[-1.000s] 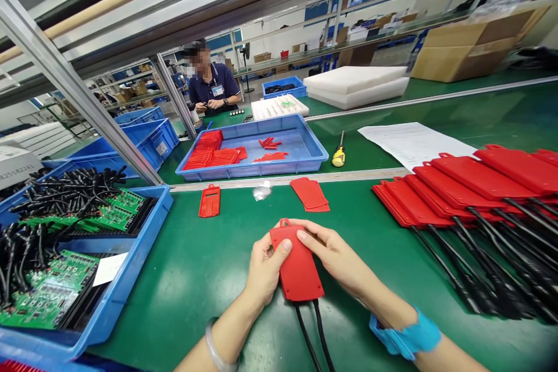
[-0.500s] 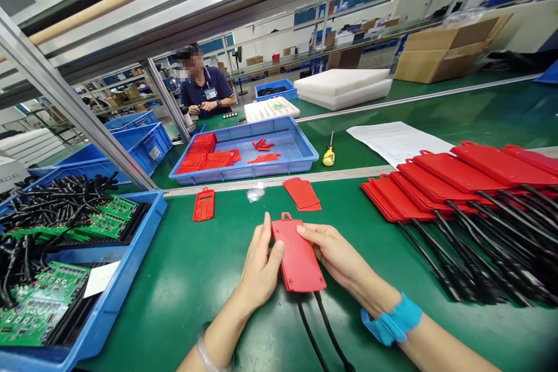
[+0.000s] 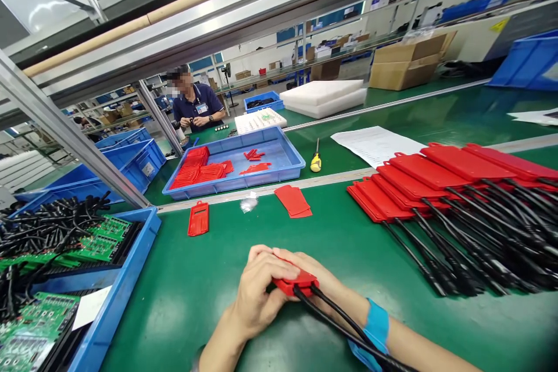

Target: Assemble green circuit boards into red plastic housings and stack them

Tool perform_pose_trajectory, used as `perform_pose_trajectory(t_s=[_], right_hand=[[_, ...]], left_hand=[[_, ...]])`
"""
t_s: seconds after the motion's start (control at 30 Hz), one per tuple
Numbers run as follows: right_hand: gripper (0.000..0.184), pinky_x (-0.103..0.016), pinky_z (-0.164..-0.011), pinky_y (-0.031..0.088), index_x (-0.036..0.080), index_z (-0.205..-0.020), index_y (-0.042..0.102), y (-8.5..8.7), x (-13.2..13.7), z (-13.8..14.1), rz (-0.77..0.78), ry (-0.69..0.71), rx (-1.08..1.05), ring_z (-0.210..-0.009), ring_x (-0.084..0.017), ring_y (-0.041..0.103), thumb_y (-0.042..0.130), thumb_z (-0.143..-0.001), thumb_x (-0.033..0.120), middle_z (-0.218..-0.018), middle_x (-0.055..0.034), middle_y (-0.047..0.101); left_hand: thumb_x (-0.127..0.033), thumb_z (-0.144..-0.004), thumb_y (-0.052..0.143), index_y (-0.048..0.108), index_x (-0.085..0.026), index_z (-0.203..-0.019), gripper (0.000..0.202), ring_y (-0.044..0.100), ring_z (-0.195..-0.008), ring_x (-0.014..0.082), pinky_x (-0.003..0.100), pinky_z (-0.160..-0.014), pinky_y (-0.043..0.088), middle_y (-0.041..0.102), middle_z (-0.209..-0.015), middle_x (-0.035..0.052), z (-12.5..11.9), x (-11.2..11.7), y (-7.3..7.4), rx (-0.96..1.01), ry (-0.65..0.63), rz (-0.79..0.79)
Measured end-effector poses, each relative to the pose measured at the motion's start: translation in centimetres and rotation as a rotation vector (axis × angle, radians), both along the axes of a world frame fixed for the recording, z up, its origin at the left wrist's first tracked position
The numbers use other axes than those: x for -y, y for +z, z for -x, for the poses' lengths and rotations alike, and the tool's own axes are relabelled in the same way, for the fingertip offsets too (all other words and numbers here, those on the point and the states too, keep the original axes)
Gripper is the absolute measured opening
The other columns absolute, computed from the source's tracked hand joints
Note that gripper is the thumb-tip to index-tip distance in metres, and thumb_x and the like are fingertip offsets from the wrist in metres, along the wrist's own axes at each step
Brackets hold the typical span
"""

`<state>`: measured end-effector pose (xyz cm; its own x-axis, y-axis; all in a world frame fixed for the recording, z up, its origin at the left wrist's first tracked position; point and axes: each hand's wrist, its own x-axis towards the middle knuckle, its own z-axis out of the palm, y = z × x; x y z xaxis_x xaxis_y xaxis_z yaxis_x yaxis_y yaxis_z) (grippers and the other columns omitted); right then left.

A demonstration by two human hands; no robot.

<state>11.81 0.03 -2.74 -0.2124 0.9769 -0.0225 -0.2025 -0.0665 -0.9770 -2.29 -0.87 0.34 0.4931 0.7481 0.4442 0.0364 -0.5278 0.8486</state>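
Note:
A red plastic case point(image 3: 300, 282) is between my two hands, low over the green bench. My left hand point(image 3: 261, 288) is closed around it, fingers over the top and thumb beneath. My right hand point(image 3: 320, 273) grips it from the far right side, its fingers mostly hidden behind the case. Two black cables point(image 3: 344, 317) come out of the near end and run toward the lower right, across my right forearm. Beyond my hands lie flat red sheets point(image 3: 293, 201), a small clear plastic bag point(image 3: 249, 202) and a red case half with a slot point(image 3: 199, 219).
Overlapping red cases point(image 3: 405, 186) with black cables fan out at the right. A blue bin point(image 3: 146, 238) of green circuit boards stands at left. Behind are a shallow blue tray point(image 3: 235, 180) of red parts, a yellow screwdriver point(image 3: 316, 161) and paper point(image 3: 375, 142). A co-worker point(image 3: 198, 104) sits across.
The case has turned from showing its broad face to showing its cable end, and its cables swung right. My left fingers now wrap over it. The view has shifted slightly.

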Motion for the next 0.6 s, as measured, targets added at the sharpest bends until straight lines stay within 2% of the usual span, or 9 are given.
perform_pose_trajectory(t_s=[0.07,0.1,0.13,0.2,0.27,0.3,0.4,0.47,0.6], right_hand=[[0.062,-0.025,-0.039,0.039,0.016,-0.052,0.057,0.6,0.0,-0.5,0.069,0.102,0.07,-0.04,-0.014,0.047,0.036,-0.088,0.062,-0.044,-0.0012,0.05],[0.063,-0.025,-0.042,0.041,0.016,-0.052,0.057,1.1,0.0,-0.9,0.047,0.093,0.124,-0.042,-0.014,0.048,0.036,-0.088,0.063,-0.045,-0.0014,0.05],[0.06,-0.026,-0.047,0.044,0.016,-0.056,0.059,1.5,0.0,-1.3,-0.026,0.033,0.172,-0.048,-0.016,0.052,0.038,-0.088,0.062,-0.05,-0.0024,0.053],[0.045,-0.03,-0.065,0.049,0.017,-0.078,0.066,2.5,0.1,-2.1,-0.262,-0.106,0.209,-0.072,-0.021,0.06,0.046,-0.087,0.055,-0.075,-0.0059,0.063],[0.034,-0.035,-0.084,0.047,0.02,-0.105,0.063,3.5,0.5,-2.6,-0.487,-0.118,0.186,-0.1,-0.025,0.056,0.053,-0.086,0.047,-0.105,-0.0082,0.061],[0.034,-0.036,-0.089,0.044,0.022,-0.112,0.06,3.8,0.7,-2.7,-0.571,-0.091,0.174,-0.107,-0.025,0.052,0.056,-0.086,0.043,-0.112,-0.0079,0.058],[0.026,-0.03,-0.085,0.046,0.026,-0.108,0.062,4.5,1.3,-2.6,-0.649,-0.077,0.182,-0.099,-0.021,0.056,0.063,-0.084,0.033,-0.104,-0.0043,0.06],[0.018,-0.026,-0.077,0.047,0.026,-0.101,0.065,4.6,1.5,-2.2,-0.613,-0.127,0.187,-0.088,-0.017,0.059,0.063,-0.084,0.029,-0.094,-0.0025,0.061],[0.009,-0.025,-0.073,0.047,0.023,-0.088,0.069,4.3,1.6,-1.6,-0.562,-0.216,0.201,-0.08,-0.016,0.06,0.061,-0.085,0.026,-0.084,-0.0021,0.064]], left_hand=[[-0.012,-0.075,0.066,0.069,-0.026,-0.096,0.025,0.06,-0.084,0.0234,0.042,-0.097,0.029,0.071,-0.091,0.0066,0.3,-0.1,-0.1,0.068,0.134,-0.041],[-0.013,-0.076,0.066,0.068,-0.025,-0.095,0.022,0.059,-0.084,0.0229,0.041,-0.096,0.031,0.07,-0.089,0.0064,0.4,-0.1,-0.2,0.089,0.207,-0.054],[-0.015,-0.077,0.065,0.066,-0.023,-0.093,0.018,0.058,-0.084,0.0222,0.039,-0.092,0.034,0.069,-0.088,0.0062,0.5,-0.2,-0.2,0.108,0.271,-0.057],[-0.02,-0.08,0.063,0.062,-0.021,-0.092,0.012,0.057,-0.084,0.0205,0.033,-0.083,0.04,0.066,-0.088,0.0055,0.6,-0.4,-0.3,0.134,0.353,-0.031],[-0.023,-0.083,0.059,0.057,-0.02,-0.092,0.01,0.056,-0.082,0.0183,0.029,-0.074,0.042,0.062,-0.089,0.0043,0.6,-0.6,-0.3,0.132,0.362,0.013],[-0.025,-0.084,0.059,0.055,-0.02,-0.092,0.01,0.055,-0.08,0.0169,0.027,-0.072,0.041,0.061,-0.088,0.0034,0.5,-0.6,-0.3,0.113,0.351,0.027],[-0.027,-0.084,0.059,0.054,-0.019,-0.088,0.01,0.051,-0.071,0.0129,0.024,-0.067,0.039,0.058,-0.08,0.0003,-0.1,-0.5,-0.2,0.034,0.303,0.04],[-0.027,-0.084,0.059,0.054,-0.019,-0.086,0.01,0.049,-0.069,0.012,0.023,-0.065,0.038,0.057,-0.078,-0.0004,-0.4,-0.3,-0.2,0.006,0.261,0.047],[-0.027,-0.083,0.059,0.052,-0.019,-0.085,0.012,0.047,-0.069,0.0117,0.023,-0.065,0.037,0.054,-0.076,-0.0012,-0.7,0.1,-0.6,0.008,0.245,0.037]])
